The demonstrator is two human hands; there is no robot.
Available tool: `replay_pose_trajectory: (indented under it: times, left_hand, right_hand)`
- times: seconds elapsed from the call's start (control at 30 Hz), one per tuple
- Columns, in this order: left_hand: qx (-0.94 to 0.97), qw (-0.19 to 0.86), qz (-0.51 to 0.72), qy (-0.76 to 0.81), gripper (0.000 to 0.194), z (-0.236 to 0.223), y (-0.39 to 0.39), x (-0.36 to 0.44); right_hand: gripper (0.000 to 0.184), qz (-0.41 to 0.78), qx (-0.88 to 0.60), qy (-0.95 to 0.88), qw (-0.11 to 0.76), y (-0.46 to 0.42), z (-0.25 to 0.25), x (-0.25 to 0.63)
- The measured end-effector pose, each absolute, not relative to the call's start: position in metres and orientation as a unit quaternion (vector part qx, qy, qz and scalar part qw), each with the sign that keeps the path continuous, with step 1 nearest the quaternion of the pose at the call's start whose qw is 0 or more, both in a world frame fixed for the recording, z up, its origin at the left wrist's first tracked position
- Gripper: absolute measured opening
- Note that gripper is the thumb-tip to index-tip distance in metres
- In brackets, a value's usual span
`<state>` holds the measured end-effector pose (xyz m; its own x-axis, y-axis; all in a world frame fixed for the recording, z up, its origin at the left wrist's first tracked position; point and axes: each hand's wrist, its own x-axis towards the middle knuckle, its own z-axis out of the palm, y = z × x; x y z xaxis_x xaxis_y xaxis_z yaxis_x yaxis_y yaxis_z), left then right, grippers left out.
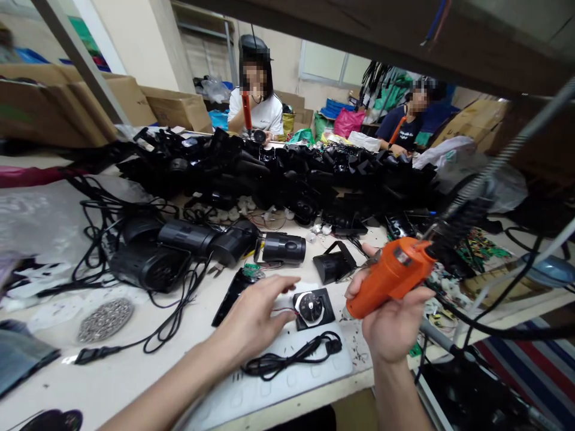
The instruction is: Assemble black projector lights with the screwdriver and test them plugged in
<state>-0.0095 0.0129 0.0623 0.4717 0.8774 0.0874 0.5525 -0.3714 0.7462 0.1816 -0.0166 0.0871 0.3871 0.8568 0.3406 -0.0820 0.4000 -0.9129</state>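
Between the left grip (258, 314) and the right grip (390, 332), a round black part (311, 307) sits in a square black frame (330, 306) on the desk (148, 383), just beside the left fingertips. The left grip is wide, thumb and fingers spread toward that part; whether it touches the thin red wire (287, 309) by the thumb, I cannot tell. The right grip is wrapped round an orange power screwdriver (386, 278), held tilted with its nose low and toward the left.

Nearer the wearer than the left grip's fingers, a black cable (291, 358) lies looped on a white slab (269, 392). Just beyond the left grip is an open black case (231, 296) with a green board (254, 271); ahead, between the 2 grips, stands a black housing (332, 264). Well left of the left grip are a round heap of metal screws (105, 319) and several black cylindrical units (153, 263) with cords. Right of the right grip lie loose circuit boards (489, 245).

Far ahead of both grips, a long pile of black parts (278, 167) crosses the desk. Behind it are 2 co-workers: a person in a white shirt (269, 112), and another in a dark shirt (390, 127), each with an orange tool.
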Motion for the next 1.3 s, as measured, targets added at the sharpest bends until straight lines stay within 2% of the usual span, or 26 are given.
replay_pose_trajectory:
  times: [0.07, 0.13, 0.2, 0.33, 0.43, 0.57, 0.73, 1.07, 1.3]
  left_hand:
    - [0.810, 0.343, 0.223, 0.420, 0.063, 0.062, 0.027, -0.005]
    - [0.821, 0.371, 0.201, 0.385, 0.075, 0.056, 0.034, 0.002]
    - [0.822, 0.387, 0.191, 0.371, 0.072, 0.048, 0.034, 0.010]
    - [0.812, 0.379, 0.205, 0.394, 0.052, 0.040, 0.029, 0.018]
    - [0.805, 0.368, 0.218, 0.410, 0.046, 0.038, 0.028, 0.020]
    - [0.797, 0.361, 0.223, 0.430, 0.048, 0.036, 0.029, 0.023]
    - [0.784, 0.372, 0.219, 0.446, 0.050, 0.034, 0.028, 0.025]
    - [0.777, 0.391, 0.210, 0.447, 0.049, 0.034, 0.028, 0.027]
    - [0.772, 0.397, 0.205, 0.452, 0.051, 0.037, 0.028, 0.028]
  right_hand:
    - [0.077, 0.331, -0.421, -0.442, 0.719, -0.019, 0.094, 0.176]
    - [0.080, 0.323, -0.402, -0.451, 0.728, -0.021, 0.101, 0.170]
    - [0.082, 0.318, -0.378, -0.472, 0.731, -0.023, 0.107, 0.164]
    - [0.081, 0.332, -0.359, -0.504, 0.712, -0.022, 0.108, 0.157]
    - [0.079, 0.339, -0.362, -0.501, 0.710, -0.021, 0.104, 0.155]
    - [0.071, 0.387, -0.300, -0.462, 0.740, -0.020, 0.100, 0.154]
    - [0.070, 0.429, -0.275, -0.422, 0.750, -0.020, 0.101, 0.153]
    - [0.065, 0.417, -0.279, -0.445, 0.742, -0.021, 0.102, 0.155]
    - [0.070, 0.412, -0.294, -0.439, 0.742, -0.021, 0.102, 0.153]
